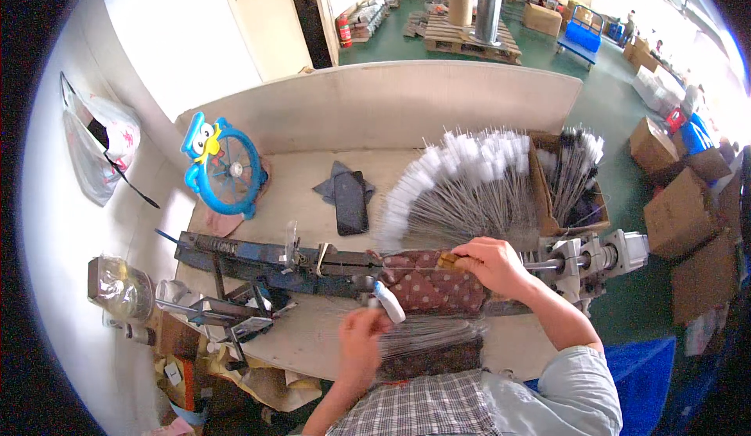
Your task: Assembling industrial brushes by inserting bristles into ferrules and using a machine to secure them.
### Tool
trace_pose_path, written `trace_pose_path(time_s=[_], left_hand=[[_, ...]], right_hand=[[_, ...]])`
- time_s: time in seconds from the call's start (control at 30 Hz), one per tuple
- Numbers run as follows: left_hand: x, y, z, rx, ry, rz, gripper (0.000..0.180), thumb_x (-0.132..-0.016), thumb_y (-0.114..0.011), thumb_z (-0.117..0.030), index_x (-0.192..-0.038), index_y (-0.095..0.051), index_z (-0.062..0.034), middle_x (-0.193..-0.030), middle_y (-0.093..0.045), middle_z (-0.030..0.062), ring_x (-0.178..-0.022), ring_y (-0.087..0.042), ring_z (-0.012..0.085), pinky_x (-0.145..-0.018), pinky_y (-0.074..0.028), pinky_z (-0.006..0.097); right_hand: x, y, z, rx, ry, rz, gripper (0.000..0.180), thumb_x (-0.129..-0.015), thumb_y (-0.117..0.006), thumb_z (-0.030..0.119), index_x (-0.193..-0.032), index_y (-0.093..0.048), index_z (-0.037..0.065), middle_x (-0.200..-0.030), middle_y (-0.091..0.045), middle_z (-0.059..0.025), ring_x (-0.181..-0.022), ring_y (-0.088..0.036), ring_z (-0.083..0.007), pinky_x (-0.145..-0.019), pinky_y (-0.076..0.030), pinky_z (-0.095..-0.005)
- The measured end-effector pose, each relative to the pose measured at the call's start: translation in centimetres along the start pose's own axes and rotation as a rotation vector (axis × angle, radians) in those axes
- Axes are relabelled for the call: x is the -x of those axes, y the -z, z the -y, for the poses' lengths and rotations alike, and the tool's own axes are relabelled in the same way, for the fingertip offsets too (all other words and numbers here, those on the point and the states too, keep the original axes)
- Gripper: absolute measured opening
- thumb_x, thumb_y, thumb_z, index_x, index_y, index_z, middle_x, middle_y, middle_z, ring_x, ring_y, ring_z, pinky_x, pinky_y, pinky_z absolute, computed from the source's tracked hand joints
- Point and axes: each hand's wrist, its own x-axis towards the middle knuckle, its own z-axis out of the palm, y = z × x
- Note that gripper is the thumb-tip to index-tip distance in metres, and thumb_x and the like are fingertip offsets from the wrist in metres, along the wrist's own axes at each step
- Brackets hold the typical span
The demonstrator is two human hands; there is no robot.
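Note:
My right hand (494, 265) is closed on a small yellow-brown piece (447, 260) along the thin rod of the bench machine (547, 264). Below it spreads a brown polka-dot cloth (438, 291). Lower and to the left, my left hand (362, 346) has its fingers drawn together, slightly blurred. Right by those fingertips is a curved white piece with a blue end (389, 303); what the fingers grip is hidden. Thin metal wires (430, 338) lie in a bundle across my lap, just right of my left hand.
White-tufted wire brushes (469, 170) fan out behind the cloth, beside a cardboard box (547, 193) of darker ones. A phone (350, 205) and a blue cartoon-bird fan (227, 166) stand farther left. A long metal rail (258, 257) runs along the bench; a low board (375, 103) edges its back.

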Motion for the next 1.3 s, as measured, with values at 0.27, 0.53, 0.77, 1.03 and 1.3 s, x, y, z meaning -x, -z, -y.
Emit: trace_pose_path(time_s=[0.27, 0.53, 0.77, 1.03, 1.3], left_hand=[[-3.1, -8.6, 1.9, 0.227, 0.117, 0.234, 0.013, -0.087, -0.057, -0.012, -0.09, -0.062, 0.0, -0.075, -0.062, 0.0053, -0.061, -0.053, 0.0069, -0.056, -0.045, 0.021], [-3.3, -7.9, 1.6, 0.36, 0.166, 0.004, 0.012, -0.087, -0.058, -0.014, -0.088, -0.061, -0.0023, -0.075, -0.062, 0.0044, -0.059, -0.053, 0.0078, -0.054, -0.044, 0.021], [-3.2, -6.6, -0.2, 0.488, 0.321, 0.029, 0.013, -0.087, -0.058, -0.017, -0.09, -0.059, -0.0044, -0.069, -0.059, 0.0034, -0.058, -0.053, 0.0086, -0.051, -0.042, 0.02], [-3.4, -5.9, 0.7, 0.431, 0.264, 0.101, 0.022, -0.09, -0.054, -0.026, -0.087, -0.055, -0.0046, -0.063, -0.056, 0.0042, -0.053, -0.052, 0.0127, -0.048, -0.042, 0.024], [-3.6, -5.9, -0.9, 0.459, 0.375, 0.174, 0.035, -0.095, -0.041, -0.036, -0.1, -0.052, -0.0031, -0.083, -0.062, 0.0086, -0.077, -0.059, 0.0169, -0.074, -0.048, 0.031]], right_hand=[[1.1, 0.8, -1.1, -0.257, -0.191, 0.09, 0.022, -0.076, -0.064, 0.012, -0.095, -0.066, 0.002, -0.082, -0.065, -0.012, -0.074, -0.062, -0.0226, -0.069, -0.048, -0.0313], [1.0, 1.0, -1.0, -0.202, -0.042, 0.095, 0.019, -0.075, -0.065, 0.016, -0.09, -0.066, 0.003, -0.077, -0.064, -0.0091, -0.074, -0.061, -0.0239, -0.068, -0.048, -0.0327], [-3.3, -3.3, 1.5, 0.271, 0.175, -0.076, 0.017, -0.074, -0.064, 0.02, -0.085, -0.066, 0.008, -0.078, -0.062, -0.006, -0.077, -0.058, -0.0239, -0.068, -0.049, -0.0358], [-4.3, -4.3, 2.4, 0.069, 0.077, 0.13, 0.02, -0.078, -0.059, 0.023, -0.088, -0.067, 0.007, -0.081, -0.063, -0.0083, -0.082, -0.059, -0.0274, -0.072, -0.048, -0.0366], [-4.2, -5.1, 2.0, -0.073, -0.064, 0.146, 0.021, -0.078, -0.063, 0.024, -0.089, -0.068, 0.007, -0.084, -0.064, -0.0104, -0.08, -0.06, -0.0266, -0.07, -0.048, -0.0352]])
